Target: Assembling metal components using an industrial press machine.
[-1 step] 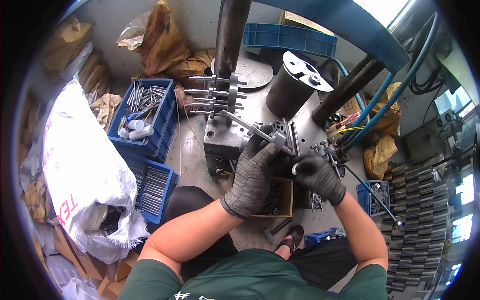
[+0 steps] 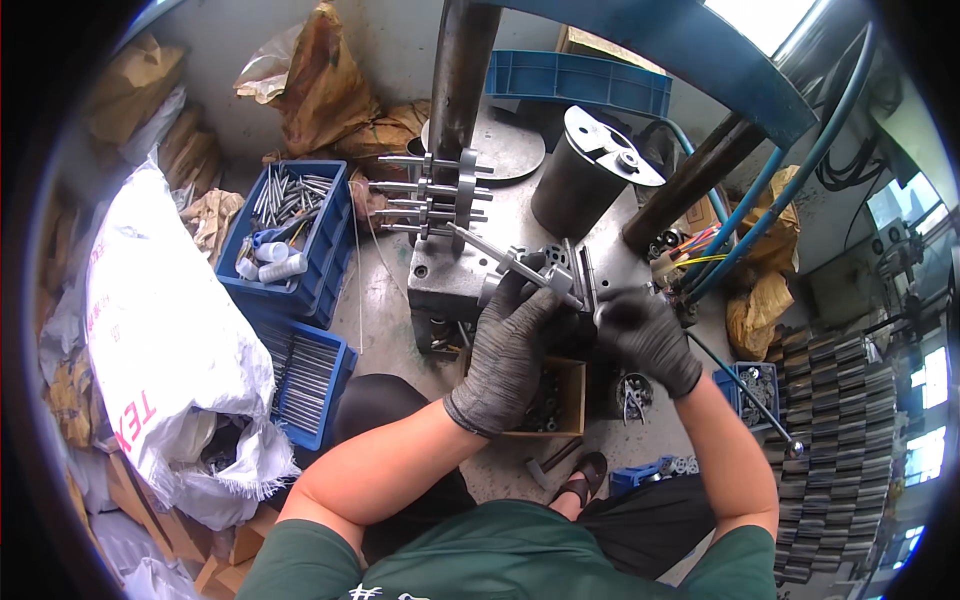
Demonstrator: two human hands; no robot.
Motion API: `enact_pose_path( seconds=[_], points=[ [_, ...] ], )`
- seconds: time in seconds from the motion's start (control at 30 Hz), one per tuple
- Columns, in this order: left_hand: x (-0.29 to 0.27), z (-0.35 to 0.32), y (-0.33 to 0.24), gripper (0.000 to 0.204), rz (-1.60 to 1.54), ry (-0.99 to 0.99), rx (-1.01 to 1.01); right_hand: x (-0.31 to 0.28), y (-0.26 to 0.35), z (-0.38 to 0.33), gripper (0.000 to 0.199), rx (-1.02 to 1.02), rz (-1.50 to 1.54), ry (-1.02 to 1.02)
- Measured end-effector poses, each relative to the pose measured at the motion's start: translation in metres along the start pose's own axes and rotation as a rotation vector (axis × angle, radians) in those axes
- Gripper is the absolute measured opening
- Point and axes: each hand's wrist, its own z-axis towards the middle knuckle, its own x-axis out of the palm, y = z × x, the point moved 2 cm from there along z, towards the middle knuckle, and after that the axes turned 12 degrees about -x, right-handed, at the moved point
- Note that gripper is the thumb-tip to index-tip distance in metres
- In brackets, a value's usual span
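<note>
In the head view, the dark-grey-gloved left hand (image 2: 507, 362) grips a slim silver metal shaft (image 2: 494, 252) slanting up-left from its fingers; near the lower end, the dark-grey-gloved right hand (image 2: 652, 345) blurs, its hold impossible to tell

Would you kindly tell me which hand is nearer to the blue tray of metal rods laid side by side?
Left. The left hand, closed on a metal shaft, is to the right of the blue tray; the right hand is farther right, beyond the left hand.
</note>
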Motion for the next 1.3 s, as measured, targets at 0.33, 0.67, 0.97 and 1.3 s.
enact_pose_path(
  seconds=[0.33,0.67,0.97,1.3],
  points=[
    [0.002,0.019,0.015,0.054,0.134,0.033,0.034,-0.082,-0.064,0.164,0.027,-0.163,-0.267,-0.628],
    [-0.002,0.014,0.012,0.059,0.172,0.039,-0.021,-0.073,-0.049,0.172,0.032,0.01,-0.626,-0.495],
    [-0.003,0.022,0.015,0.061,0.263,0.043,0.015,-0.073,-0.029,0.167,0.03,-0.044,-0.757,-0.486],
    [0.001,0.047,0.023,0.064,0.346,-0.011,0.104,-0.148,0.054,-0.017,0.013,-0.28,-0.904,-0.186]
  ],
)
